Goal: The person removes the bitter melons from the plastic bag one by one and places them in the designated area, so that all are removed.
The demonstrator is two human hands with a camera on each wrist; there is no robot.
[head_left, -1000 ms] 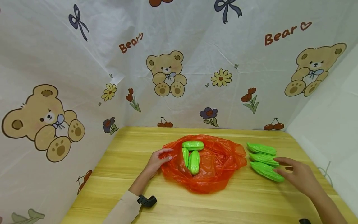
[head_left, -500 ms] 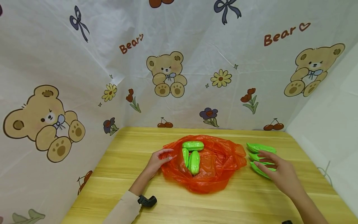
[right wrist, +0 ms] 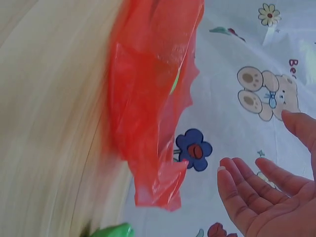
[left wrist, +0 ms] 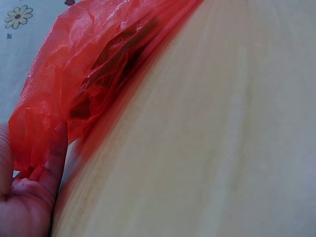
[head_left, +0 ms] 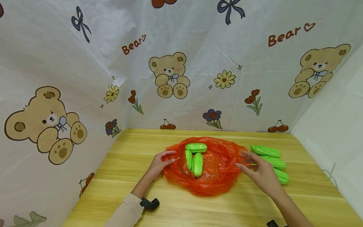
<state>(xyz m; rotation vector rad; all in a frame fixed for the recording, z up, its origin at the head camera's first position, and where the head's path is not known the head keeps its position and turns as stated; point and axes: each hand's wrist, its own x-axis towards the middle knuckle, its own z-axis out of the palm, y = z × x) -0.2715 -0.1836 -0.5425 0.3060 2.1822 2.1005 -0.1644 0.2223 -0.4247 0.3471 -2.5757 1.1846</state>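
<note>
A crumpled red plastic bag [head_left: 227,157] lies spread on the table with its mouth upward. Inside its left part rest 3 glossy green bitter melons [head_left: 197,164]. At the bag's left edge my left hand [head_left: 157,164] holds the film; in the left wrist view the red film [left wrist: 49,94] passes between thumb and fingers. My right hand [head_left: 263,175] hovers by the bag's right end, fingers spread and holding nothing. Behind it, 3 more ridged bitter melons [head_left: 266,151] lie side by side, two partly covered by the hand. The right wrist view shows the right palm [right wrist: 266,207] apart from the bag.
The wooden table [head_left: 119,176] meets a white bear-print cloth [head_left: 198,110] at the back and left. A plain white sheet [head_left: 340,132] hangs at the right, with a thin cable [head_left: 330,175] by the table's edge. A black wrist device [head_left: 150,204] sits at the left sleeve.
My right hand has moved left from over the loose bitter melons to the bag's right end, uncovering part of them. The left hand and the bag stay in place.
</note>
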